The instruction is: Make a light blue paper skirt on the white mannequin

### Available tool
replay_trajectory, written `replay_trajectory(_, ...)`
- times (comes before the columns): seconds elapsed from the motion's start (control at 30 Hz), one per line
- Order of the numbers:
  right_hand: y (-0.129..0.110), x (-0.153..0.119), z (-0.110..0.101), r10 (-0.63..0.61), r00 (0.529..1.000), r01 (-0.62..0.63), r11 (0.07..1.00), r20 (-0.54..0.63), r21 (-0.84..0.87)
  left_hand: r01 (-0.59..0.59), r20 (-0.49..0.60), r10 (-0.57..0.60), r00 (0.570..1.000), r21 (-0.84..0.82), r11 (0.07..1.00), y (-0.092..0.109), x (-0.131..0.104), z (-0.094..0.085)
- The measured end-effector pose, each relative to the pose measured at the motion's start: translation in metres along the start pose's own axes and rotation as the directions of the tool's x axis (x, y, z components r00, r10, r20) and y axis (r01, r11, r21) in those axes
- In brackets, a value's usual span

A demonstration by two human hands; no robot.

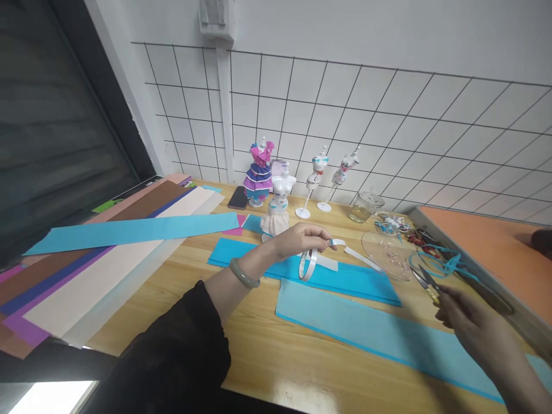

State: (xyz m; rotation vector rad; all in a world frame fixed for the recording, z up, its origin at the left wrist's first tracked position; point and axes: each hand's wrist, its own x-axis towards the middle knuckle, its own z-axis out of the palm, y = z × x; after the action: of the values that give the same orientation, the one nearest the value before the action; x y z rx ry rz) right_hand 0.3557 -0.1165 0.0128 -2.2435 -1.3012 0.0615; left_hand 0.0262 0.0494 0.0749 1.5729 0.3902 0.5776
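Note:
My left hand (297, 240) reaches over the middle of the table, thumb and fingers pinched on a thin roll of white tape (307, 270). A loose end of the tape trails to the right, over a stack of bright blue paper strips (353, 283). At the right, my right hand (472, 322) is closed round the handles of small scissors (426, 282), their blades parted and pointing up and left. A wide light blue strip (345, 319) lies nearer to me. Just behind my left hand stands a white mini dress form (283, 187) wearing a cream ruffled skirt.
Long coloured paper strips (125, 276) cover the left side. At the back stand a phone (238, 198), a dress form in a tiered dress (259, 175), two white forms (317, 172) and a glass jar (364, 206). A clear plate (386, 256) and ribbons (451, 261) lie right, beside an orange-topped ledge (487, 247).

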Motion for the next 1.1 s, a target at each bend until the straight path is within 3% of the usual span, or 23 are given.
replay_trajectory(0.07,-0.034,-0.023,-0.003,0.045,0.98,-0.134,0.868,0.194,0.478,-0.02,-0.013,0.02,1.0,0.009,1.0,-0.002,0.001,0.001)
replay_trajectory(0.13,-0.073,-0.047,-0.001,0.011,0.923,-0.3,0.65,0.386,0.699,-0.036,-0.025,0.037,0.999,0.01,0.999,-0.005,0.002,0.003)
replay_trajectory(0.2,-0.107,-0.064,0.005,-0.073,0.829,-0.435,0.541,0.555,0.72,-0.042,-0.043,0.042,0.998,0.003,0.999,-0.007,0.002,0.005)
replay_trajectory(0.27,-0.132,-0.073,0.012,-0.132,0.796,-0.495,0.42,0.591,0.76,-0.046,-0.058,0.046,0.997,0.0,0.999,-0.008,0.002,0.007)
replay_trajectory(0.4,-0.157,-0.072,0.023,-0.147,0.793,-0.54,0.277,0.591,0.795,-0.068,-0.059,0.067,0.996,-0.007,0.998,-0.009,0.003,0.011)
replay_trajectory(0.57,-0.17,-0.07,0.027,-0.168,0.815,-0.514,0.232,0.554,0.826,-0.076,-0.018,0.076,0.997,-0.001,0.997,-0.012,0.006,0.015)
replay_trajectory(0.9,-0.178,-0.07,0.033,-0.112,0.869,-0.444,0.252,0.482,0.86,-0.116,0.018,0.116,0.993,0.004,0.993,-0.017,0.006,0.017)
replay_trajectory(1.1,-0.178,-0.07,0.036,-0.107,0.89,-0.401,0.274,0.443,0.874,-0.082,0.009,0.082,0.997,-0.005,0.997,-0.019,0.006,0.016)
